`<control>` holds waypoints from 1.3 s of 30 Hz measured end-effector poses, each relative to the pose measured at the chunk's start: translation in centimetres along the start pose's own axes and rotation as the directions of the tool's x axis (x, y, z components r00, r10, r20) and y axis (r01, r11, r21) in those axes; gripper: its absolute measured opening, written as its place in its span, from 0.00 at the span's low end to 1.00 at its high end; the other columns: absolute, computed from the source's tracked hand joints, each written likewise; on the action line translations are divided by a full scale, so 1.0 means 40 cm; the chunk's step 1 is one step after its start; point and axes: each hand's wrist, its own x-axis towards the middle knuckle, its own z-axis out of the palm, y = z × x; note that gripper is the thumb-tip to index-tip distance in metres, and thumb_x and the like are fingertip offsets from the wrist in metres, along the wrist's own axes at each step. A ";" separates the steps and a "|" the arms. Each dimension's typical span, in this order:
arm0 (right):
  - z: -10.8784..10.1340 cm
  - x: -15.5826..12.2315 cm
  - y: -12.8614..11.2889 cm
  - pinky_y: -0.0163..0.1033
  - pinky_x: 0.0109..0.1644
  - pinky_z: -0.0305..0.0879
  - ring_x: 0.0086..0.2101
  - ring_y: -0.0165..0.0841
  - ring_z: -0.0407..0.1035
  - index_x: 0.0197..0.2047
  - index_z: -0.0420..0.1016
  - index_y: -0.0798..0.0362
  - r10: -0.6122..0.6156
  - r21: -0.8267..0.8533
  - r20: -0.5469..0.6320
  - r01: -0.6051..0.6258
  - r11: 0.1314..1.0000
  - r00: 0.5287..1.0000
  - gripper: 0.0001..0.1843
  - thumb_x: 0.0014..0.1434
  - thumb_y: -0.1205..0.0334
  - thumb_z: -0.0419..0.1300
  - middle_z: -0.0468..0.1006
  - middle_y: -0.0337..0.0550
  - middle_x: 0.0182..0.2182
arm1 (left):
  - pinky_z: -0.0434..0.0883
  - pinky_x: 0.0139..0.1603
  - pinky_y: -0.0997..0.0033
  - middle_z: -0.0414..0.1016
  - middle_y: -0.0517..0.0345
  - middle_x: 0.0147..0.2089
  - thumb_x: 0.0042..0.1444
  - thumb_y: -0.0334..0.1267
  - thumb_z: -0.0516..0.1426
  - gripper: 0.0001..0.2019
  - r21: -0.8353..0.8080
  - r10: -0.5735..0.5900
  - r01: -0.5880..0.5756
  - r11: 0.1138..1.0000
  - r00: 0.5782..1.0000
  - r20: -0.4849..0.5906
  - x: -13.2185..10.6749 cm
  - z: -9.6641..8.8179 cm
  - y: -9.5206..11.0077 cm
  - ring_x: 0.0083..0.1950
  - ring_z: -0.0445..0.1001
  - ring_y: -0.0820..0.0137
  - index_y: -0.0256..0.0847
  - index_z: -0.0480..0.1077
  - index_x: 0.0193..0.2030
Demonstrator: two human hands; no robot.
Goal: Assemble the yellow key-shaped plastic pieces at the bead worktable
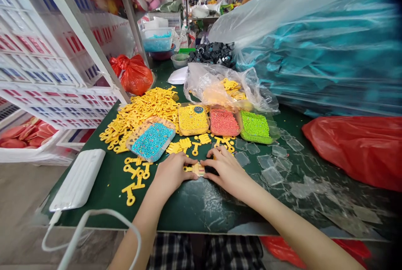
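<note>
Near the front of the green table, my left hand and my right hand meet over a small yellow plastic piece. Thumb and fingers of each hand close on it from either side. Its top looks pale or clear with thin coloured strips; the fingers partly cover it. Just beyond lie grouped yellow pieces and loose ring-ended T-shaped yellow parts. Behind the hands stand trays of tiny beads: blue, yellow, red and green.
A big heap of yellow parts lies at the back left. Clear plastic squares are scattered to the right. A white power bank with a cable sits at the left edge. A red bag and wrapped turquoise stock fill the right side.
</note>
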 end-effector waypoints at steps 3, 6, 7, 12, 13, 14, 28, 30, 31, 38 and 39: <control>-0.024 0.019 -0.004 0.46 0.48 0.64 0.45 0.42 0.63 0.45 0.79 0.51 0.041 0.022 0.113 -0.044 0.999 0.993 0.14 0.54 0.61 0.68 0.73 0.47 0.39 | 0.68 0.46 0.67 0.76 0.54 0.50 0.53 0.42 0.64 0.18 0.121 -0.052 0.049 0.991 0.998 0.024 -0.004 -0.016 0.028 0.56 0.71 0.56 0.52 0.76 0.51; -0.045 0.041 -0.012 0.44 0.46 0.62 0.44 0.42 0.64 0.42 0.80 0.52 0.071 -0.012 0.204 -0.070 0.997 0.976 0.12 0.53 0.61 0.69 0.74 0.46 0.36 | 0.69 0.43 0.66 0.76 0.48 0.49 0.51 0.43 0.65 0.17 0.222 -0.028 0.021 0.975 0.999 0.029 -0.001 -0.023 0.045 0.54 0.73 0.54 0.48 0.78 0.49; -0.050 0.048 -0.015 0.43 0.45 0.62 0.43 0.42 0.64 0.41 0.80 0.52 0.077 -0.017 0.225 -0.075 0.997 0.971 0.12 0.52 0.61 0.70 0.74 0.45 0.35 | 0.69 0.42 0.66 0.76 0.47 0.48 0.50 0.42 0.65 0.17 0.241 0.000 -0.008 0.971 0.999 0.033 0.002 -0.025 0.046 0.53 0.73 0.54 0.46 0.78 0.48; -0.055 0.065 -0.032 0.39 0.40 0.59 0.42 0.41 0.65 0.36 0.78 0.51 0.126 0.052 0.253 -0.144 0.988 0.959 0.12 0.48 0.66 0.72 0.75 0.42 0.31 | 0.68 0.45 0.67 0.78 0.49 0.46 0.48 0.39 0.67 0.16 0.238 0.266 -0.266 0.934 0.964 0.032 0.014 -0.022 0.012 0.52 0.73 0.55 0.43 0.79 0.45; -0.054 0.065 -0.033 0.39 0.40 0.58 0.42 0.41 0.65 0.35 0.77 0.52 0.130 0.083 0.244 -0.155 0.984 0.961 0.11 0.47 0.67 0.72 0.75 0.42 0.31 | 0.68 0.47 0.67 0.78 0.49 0.46 0.48 0.38 0.67 0.16 0.216 0.326 -0.322 0.922 0.945 0.018 0.016 -0.020 0.000 0.52 0.73 0.56 0.42 0.79 0.45; -0.052 0.065 -0.033 0.39 0.40 0.58 0.41 0.40 0.65 0.34 0.77 0.52 0.130 0.112 0.234 -0.160 0.981 0.963 0.11 0.46 0.68 0.72 0.75 0.42 0.30 | 0.68 0.48 0.67 0.78 0.50 0.46 0.48 0.39 0.67 0.17 0.190 0.380 -0.372 0.908 0.925 -0.002 0.018 -0.016 -0.012 0.52 0.73 0.56 0.41 0.78 0.46; -0.015 0.019 0.005 0.34 0.26 0.53 0.23 0.28 0.58 0.29 0.67 0.52 0.193 0.639 -0.015 -0.139 0.757 0.981 0.24 0.59 0.38 0.53 0.64 0.34 0.22 | 0.68 0.56 0.61 0.74 0.51 0.53 0.54 0.42 0.64 0.20 -0.023 0.629 -0.697 0.717 0.660 -0.410 0.011 0.008 -0.049 0.56 0.71 0.60 0.43 0.71 0.53; -0.062 0.030 0.047 0.34 0.25 0.54 0.22 0.28 0.58 0.29 0.69 0.52 0.271 0.601 -0.150 -0.130 0.788 0.951 0.26 0.57 0.36 0.54 0.64 0.34 0.21 | 0.66 0.59 0.59 0.71 0.50 0.58 0.57 0.46 0.62 0.24 -0.006 0.606 -0.700 0.714 0.622 -0.495 0.009 0.010 -0.048 0.59 0.69 0.60 0.45 0.66 0.59; -0.094 0.044 0.075 0.35 0.25 0.54 0.22 0.29 0.57 0.28 0.69 0.52 0.315 0.548 -0.274 -0.122 0.828 0.909 0.26 0.56 0.35 0.55 0.63 0.34 0.20 | 0.66 0.60 0.59 0.70 0.50 0.59 0.58 0.46 0.61 0.25 0.009 0.588 -0.689 0.724 0.611 -0.529 0.009 0.011 -0.048 0.60 0.68 0.60 0.46 0.64 0.61; -0.328 0.286 0.259 0.42 0.39 0.63 0.33 0.36 0.65 0.26 0.63 0.50 0.399 0.309 -0.711 -0.252 0.917 0.579 0.20 0.59 0.43 0.54 0.69 0.41 0.26 | 0.70 0.51 0.62 0.76 0.53 0.49 0.63 0.37 0.56 0.09 0.162 0.523 -0.558 0.814 0.585 -0.620 0.035 0.010 -0.066 0.50 0.74 0.62 0.42 0.70 0.50; -0.342 0.325 0.271 0.43 0.43 0.64 0.36 0.39 0.67 0.28 0.66 0.51 0.427 0.276 -0.721 -0.338 0.900 0.545 0.18 0.60 0.46 0.53 0.72 0.44 0.29 | 0.70 0.49 0.62 0.77 0.54 0.47 0.64 0.36 0.55 0.08 0.164 0.491 -0.522 0.837 0.585 -0.645 0.041 0.009 -0.070 0.49 0.74 0.62 0.42 0.71 0.48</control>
